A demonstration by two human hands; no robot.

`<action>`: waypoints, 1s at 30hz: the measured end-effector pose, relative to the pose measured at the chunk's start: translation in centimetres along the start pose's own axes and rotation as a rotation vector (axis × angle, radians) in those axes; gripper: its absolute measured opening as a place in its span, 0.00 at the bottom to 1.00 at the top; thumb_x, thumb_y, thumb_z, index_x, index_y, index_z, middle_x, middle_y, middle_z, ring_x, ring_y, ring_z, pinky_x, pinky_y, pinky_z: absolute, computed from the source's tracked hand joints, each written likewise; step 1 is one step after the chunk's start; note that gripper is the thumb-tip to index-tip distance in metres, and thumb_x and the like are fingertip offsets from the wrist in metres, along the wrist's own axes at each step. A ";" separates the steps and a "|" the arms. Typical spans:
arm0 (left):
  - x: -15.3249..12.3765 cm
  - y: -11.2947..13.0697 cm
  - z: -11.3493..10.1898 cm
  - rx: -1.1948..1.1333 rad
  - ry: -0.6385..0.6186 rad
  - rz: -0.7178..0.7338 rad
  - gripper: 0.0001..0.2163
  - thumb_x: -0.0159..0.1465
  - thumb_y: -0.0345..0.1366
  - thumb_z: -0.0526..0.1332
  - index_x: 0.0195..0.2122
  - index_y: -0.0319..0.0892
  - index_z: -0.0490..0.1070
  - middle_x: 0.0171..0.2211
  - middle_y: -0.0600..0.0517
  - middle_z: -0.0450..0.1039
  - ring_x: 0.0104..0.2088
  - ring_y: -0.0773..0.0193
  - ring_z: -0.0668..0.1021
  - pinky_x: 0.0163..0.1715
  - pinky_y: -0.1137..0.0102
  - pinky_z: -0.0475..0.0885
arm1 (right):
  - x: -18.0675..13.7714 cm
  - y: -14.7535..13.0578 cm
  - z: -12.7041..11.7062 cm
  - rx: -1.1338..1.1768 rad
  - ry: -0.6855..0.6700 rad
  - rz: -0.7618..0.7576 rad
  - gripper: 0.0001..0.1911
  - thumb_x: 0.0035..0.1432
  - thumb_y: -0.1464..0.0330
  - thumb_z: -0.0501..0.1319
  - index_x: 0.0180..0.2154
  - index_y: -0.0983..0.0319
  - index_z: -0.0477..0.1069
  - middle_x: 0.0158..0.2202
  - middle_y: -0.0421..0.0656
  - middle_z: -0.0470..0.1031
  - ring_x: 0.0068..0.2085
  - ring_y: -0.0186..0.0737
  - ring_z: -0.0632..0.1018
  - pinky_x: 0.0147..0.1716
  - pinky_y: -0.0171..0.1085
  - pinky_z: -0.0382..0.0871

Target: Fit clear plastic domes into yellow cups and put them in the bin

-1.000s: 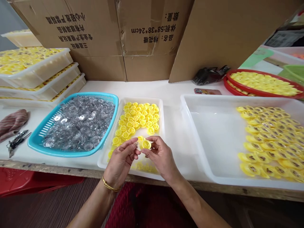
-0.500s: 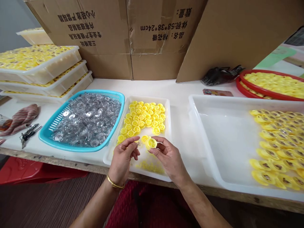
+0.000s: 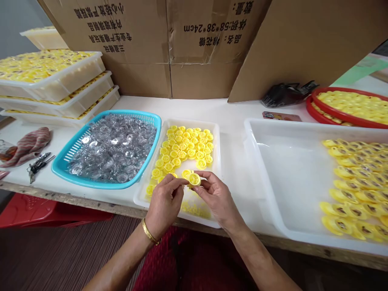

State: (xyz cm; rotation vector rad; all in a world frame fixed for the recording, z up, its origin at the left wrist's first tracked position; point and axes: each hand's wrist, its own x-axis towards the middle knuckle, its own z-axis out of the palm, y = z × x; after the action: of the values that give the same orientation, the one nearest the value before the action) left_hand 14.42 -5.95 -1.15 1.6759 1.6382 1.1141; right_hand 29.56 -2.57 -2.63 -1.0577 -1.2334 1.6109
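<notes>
Head view, all positions referred to the small white tray (image 3: 218, 161) at the near edge of the worktop (image 3: 230, 111).

The right hand (image 3: 216, 198) is over the tray's near end, grasping one yellow cap (image 3: 194, 179) between thumb and fingertips, open side up. The left hand (image 3: 165, 202) is just beside it, thumb and forefinger pinched together at the cap's left rim. Whether they hold a small part of their own cannot be told. A gold bangle (image 3: 150, 232) sits on the left wrist.

Inside the tray, loose yellow caps (image 3: 188, 147) fill the far half. A few more lie at the near end, partly hidden by the hands.

Touching the tray's left side is a blue basket (image 3: 130, 113) heaped with clear plastic pieces (image 3: 112, 151). Further left lie a striped cloth (image 3: 28, 145) and a metal hand tool (image 3: 38, 163). Far left, behind the basket, is a stack of white trays (image 3: 75, 87) loaded with yellow parts.

Just right of the tray stands a large white tray (image 3: 281, 169) holding rows of yellow pieces (image 3: 354, 178) along its right part. Behind it are a red tray (image 3: 315, 109) of yellow parts and a black bag (image 3: 286, 93).

Cardboard boxes (image 3: 197, 48) stand behind the tray along the back of the worktop.
</notes>
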 end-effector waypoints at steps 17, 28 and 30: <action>-0.1 0.5 0.3 0.069 -0.100 0.061 0.15 0.62 0.25 0.54 0.39 0.49 0.78 0.28 0.52 0.66 0.29 0.67 0.72 0.31 0.72 0.64 | 0.3 0.2 -0.2 0.146 0.095 -0.026 0.14 0.56 0.59 0.63 0.39 0.60 0.69 0.39 0.42 0.74 0.40 0.39 0.77 0.45 0.43 0.74; -0.1 0.8 0.9 0.220 -0.093 0.087 0.17 0.63 0.25 0.51 0.46 0.45 0.76 0.28 0.52 0.64 0.29 0.66 0.70 0.30 0.70 0.63 | 0.6 0.0 -0.2 0.257 0.148 0.012 0.18 0.52 0.61 0.67 0.45 0.58 0.71 0.44 0.40 0.67 0.42 0.37 0.75 0.47 0.44 0.74; -0.3 1.2 1.1 0.239 -0.123 0.107 0.18 0.63 0.24 0.51 0.46 0.46 0.76 0.28 0.52 0.62 0.28 0.66 0.69 0.29 0.70 0.62 | 0.6 -0.1 -0.2 0.233 0.150 0.037 0.21 0.51 0.61 0.67 0.48 0.57 0.71 0.43 0.40 0.66 0.41 0.36 0.75 0.48 0.43 0.73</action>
State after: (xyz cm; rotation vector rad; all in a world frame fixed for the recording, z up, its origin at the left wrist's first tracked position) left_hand 15.97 -6.22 -0.78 1.9631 1.6724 0.8712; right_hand 29.57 -1.98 -2.65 -1.0363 -0.9079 1.6264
